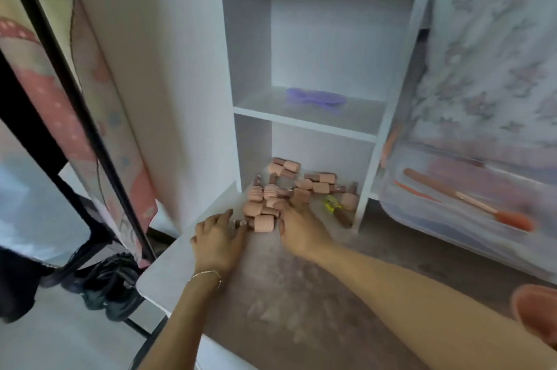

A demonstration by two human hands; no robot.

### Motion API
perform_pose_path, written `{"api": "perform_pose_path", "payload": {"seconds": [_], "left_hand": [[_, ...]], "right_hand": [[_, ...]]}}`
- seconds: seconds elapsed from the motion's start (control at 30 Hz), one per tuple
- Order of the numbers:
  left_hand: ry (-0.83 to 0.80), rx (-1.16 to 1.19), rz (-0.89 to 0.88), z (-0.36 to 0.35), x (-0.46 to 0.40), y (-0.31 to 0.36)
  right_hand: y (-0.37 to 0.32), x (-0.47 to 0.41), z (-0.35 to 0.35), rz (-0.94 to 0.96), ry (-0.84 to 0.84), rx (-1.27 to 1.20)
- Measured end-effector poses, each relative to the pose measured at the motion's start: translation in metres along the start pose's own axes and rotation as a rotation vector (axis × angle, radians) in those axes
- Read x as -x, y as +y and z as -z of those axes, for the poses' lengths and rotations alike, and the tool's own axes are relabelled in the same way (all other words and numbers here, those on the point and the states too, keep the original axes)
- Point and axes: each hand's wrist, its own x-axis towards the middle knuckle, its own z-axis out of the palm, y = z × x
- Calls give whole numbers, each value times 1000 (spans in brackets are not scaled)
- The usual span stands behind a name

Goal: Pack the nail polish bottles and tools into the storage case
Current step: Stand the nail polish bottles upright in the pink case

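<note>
— While both arms reach forward over it, what carries everything?

— A pale bench [271,294] with a mottled top, running back into a white shelf unit [250,47] that stands on its far edge. On the unit's middle shelf lies a purple object [315,97], too blurred to name.

— And off to the right?

— A translucent storage case [470,210] sits at the bench's right edge, just beside the shelf unit's right upright. Through its wall a long orange-tipped tool [465,199] shows, lying slantwise, with a thinner orange one near it.

— Where are the bottles?

— The nail polish bottles [289,188], pinkish with ribbed bodies and darker caps, lie in a loose heap on the bench at the far edge, spreading back into the unit's lowest compartment. Most lie on their sides; one at the right of the heap stands more or less upright. A small yellow tool [331,203] lies at the heap's right side, with a brown item just nearer.

— The hands?

— The left hand [217,241], a thin bracelet at its wrist, lies palm down near the bench's left edge, its fingers relaxed and spread, their tips touching the nearest bottle [263,223]. The right hand [298,228] reaches into the heap from the near side; its fingers curl among the bottles, but whether they hold one I cannot tell.
</note>
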Motion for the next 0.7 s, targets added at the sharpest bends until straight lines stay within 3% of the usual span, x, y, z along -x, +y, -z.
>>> {"api": "perform_pose_path", "payload": {"seconds": [0.2,0.47,0.57,0.7], "left_hand": [[57,63,-38,-9,-8,-17],[-74,-4,-134,-13,-5,-20],[-76,269,-105,0,1,-15],[73,665,2,28,30,-4]], "right_hand": [[7,-25,-24,25,29,133],[10,-19,-24,-8,20,89],[0,-12,-15,-82,48,-114],[-19,10,7,-72,108,-300]]}}
